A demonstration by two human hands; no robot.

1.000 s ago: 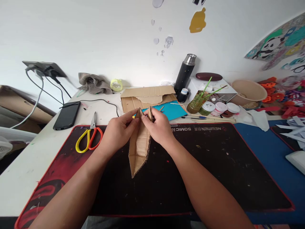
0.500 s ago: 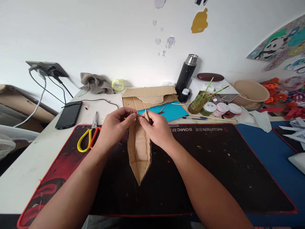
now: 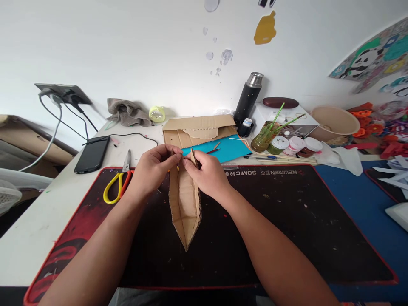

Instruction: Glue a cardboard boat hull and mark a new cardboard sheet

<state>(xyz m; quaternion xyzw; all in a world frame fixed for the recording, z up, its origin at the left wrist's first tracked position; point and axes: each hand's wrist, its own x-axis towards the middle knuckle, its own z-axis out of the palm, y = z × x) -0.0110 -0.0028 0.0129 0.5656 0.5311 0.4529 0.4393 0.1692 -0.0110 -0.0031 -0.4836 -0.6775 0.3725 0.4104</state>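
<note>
Between my hands is a folded cardboard boat shape (image 3: 187, 199), long and narrow, with raised sides and a pointed end toward me. My left hand (image 3: 158, 166) pinches its far left side between thumb and fingers. Closed on the far right side is my right hand (image 3: 207, 171), its thumb pressed inward near the left thumb. The far end of the cardboard is partly hidden behind my fingers. Yellow-and-red-handled scissors (image 3: 119, 180) lie left of my left hand, at the mat's edge.
A black desk mat (image 3: 274, 238) lies under my arms. Behind are torn cardboard (image 3: 197, 123), a blue sheet (image 3: 234, 148) and a black flask (image 3: 248, 100). Paint jars (image 3: 295, 145) and a brush jar (image 3: 263, 138) stand at right. A phone (image 3: 92, 154) lies at left.
The sides at the cardboard's far end have shifted slightly in my fingers, and its near tip has dipped a little toward me. Both hands keep their pinch.
</note>
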